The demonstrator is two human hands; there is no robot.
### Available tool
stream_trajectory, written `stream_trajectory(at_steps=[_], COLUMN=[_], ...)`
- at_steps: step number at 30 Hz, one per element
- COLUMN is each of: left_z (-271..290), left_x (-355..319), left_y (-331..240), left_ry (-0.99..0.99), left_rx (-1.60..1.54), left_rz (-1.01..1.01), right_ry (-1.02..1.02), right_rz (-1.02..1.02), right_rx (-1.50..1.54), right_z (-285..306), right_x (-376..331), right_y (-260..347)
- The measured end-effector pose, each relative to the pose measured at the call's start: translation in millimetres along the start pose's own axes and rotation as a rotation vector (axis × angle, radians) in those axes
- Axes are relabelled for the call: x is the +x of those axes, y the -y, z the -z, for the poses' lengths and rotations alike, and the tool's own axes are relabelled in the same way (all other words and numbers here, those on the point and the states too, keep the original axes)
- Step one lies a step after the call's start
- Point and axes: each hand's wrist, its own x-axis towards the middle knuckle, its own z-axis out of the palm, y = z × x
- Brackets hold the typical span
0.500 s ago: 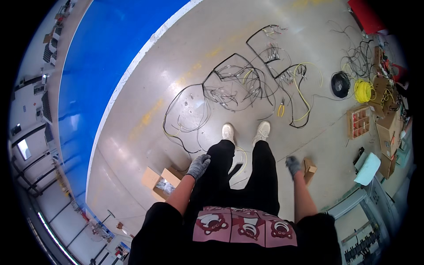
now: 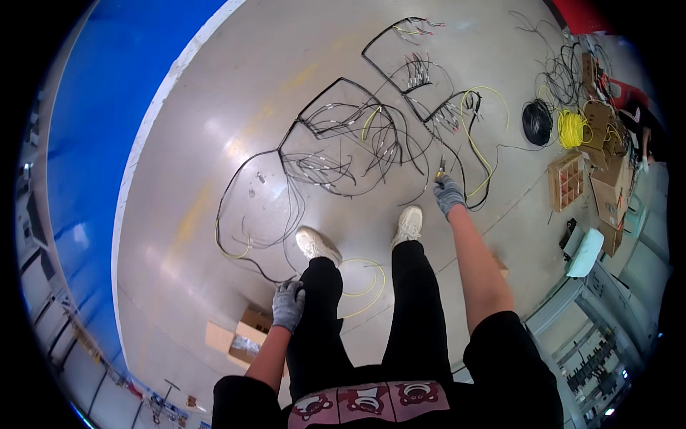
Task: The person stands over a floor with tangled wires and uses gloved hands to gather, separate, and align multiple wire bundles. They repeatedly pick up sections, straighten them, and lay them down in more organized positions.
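My right hand [image 2: 449, 196], in a grey glove, reaches down to the floor with its fingers closed round the handles of a pair of yellow-handled pliers [image 2: 441, 170]. Most of the handles are hidden under the glove. The pliers lie beside a black branching wire harness [image 2: 289, 136], spread over the floor with many loose thin wire ends and some yellow wire [image 2: 488, 163]. My left hand [image 2: 289, 306], gloved too, rests against my left knee with curled fingers and nothing visible in it. One end of the harness comes close to that hand.
To the right are a black wire coil [image 2: 537, 122], a yellow wire coil [image 2: 571, 129], a compartmented wooden box [image 2: 566, 181] and cardboard boxes [image 2: 611, 187]. An opened carton [image 2: 246, 343] stands at lower left. A yellow wire loop [image 2: 384, 279] lies between my feet. A blue surface [image 2: 107, 107] borders the left.
My right hand has moved forward from beside my right leg to the pliers. My left foot has shifted left, and my left hand stays by the knee. The whole view has shifted.
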Motion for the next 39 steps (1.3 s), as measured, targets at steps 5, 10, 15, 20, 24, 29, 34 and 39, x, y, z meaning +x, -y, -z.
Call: stream_trajectory(at_steps=[5,10,15,20,24,29,34,39], left_z=[-5.1,9.7,-2.1,-11.7,-14.2,-8.9,-3.0,-15.5], left_x=[39.6,106.4,158.2,201.1,235.2,274.0,281.9,313.2], left_y=[21.9,56.0,84.9,141.1,157.0,129.2,113.1,112.4], left_ry=[0.020,-0.043,-0.199,-0.376,-0.452,-0.473,-0.333,-0.323], left_rx=[-0.251,-0.621,-0.469,-0.436,-0.589,-0.771,-0.621,-0.821], left_rz=[0.015,0.108,0.057,0.024,0.012,0.005,-0.070,-0.067], right_ry=[-0.137,-0.113,-0.172,-0.199,-0.092,-0.022,0.450,-0.043], right_rz=[0.121,-0.025,0.128,0.173,0.260,0.349,0.679,0.548], right_rx=[-0.050,-0.139,-0.474,-0.734,-0.750,-0.816,-1.833,-0.428], right_z=[-68.5,-118.8,-149.1,-167.3,-190.2,-187.9,-167.3,-64.7], right_x=[78.6,187.6,252.8,301.5,343.2,399.7,361.4,323.2], right_y=[-6.5,-43.9,-43.3,-3.8,-34.8,-52.9,-45.7,-58.9])
